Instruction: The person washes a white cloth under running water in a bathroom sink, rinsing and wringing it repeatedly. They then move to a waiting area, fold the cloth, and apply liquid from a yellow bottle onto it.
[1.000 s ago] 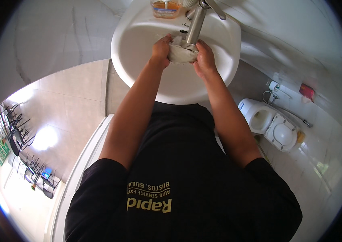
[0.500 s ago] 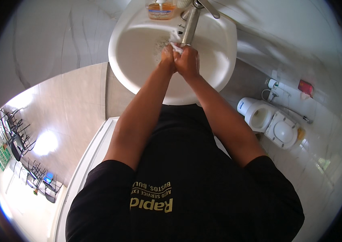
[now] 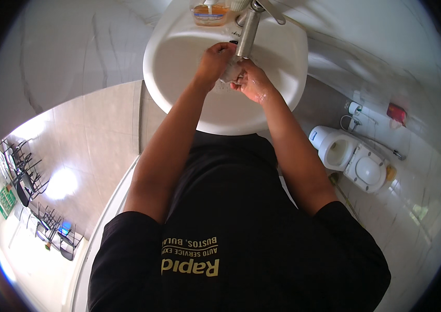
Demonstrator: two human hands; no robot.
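Both my hands are over the white sink (image 3: 231,117), close beneath the spout of the metal faucet (image 3: 248,34). My left hand (image 3: 214,65) is on the left of the spout with its fingers curled inward. My right hand (image 3: 252,83) is lower and to the right, palm turned up and fingers bent, with wet suds on the wrist. Between the fingers shows a whitish, translucent patch (image 3: 230,72); whether it is a held thing, foam or running water I cannot make out. Both hands look closed around it.
A pump bottle of orange liquid soap (image 3: 209,20) stands on the sink's back rim. To the right are a white toilet (image 3: 337,151) and a red item (image 3: 396,113) by the marbled wall. Stacked dark chairs (image 3: 25,179) are far left, past the white door edge (image 3: 107,213).
My hands were clasped together with white suds on them. Now they have parted slightly, the left up and leftward, the right turned palm up, with the whitish patch showing between.
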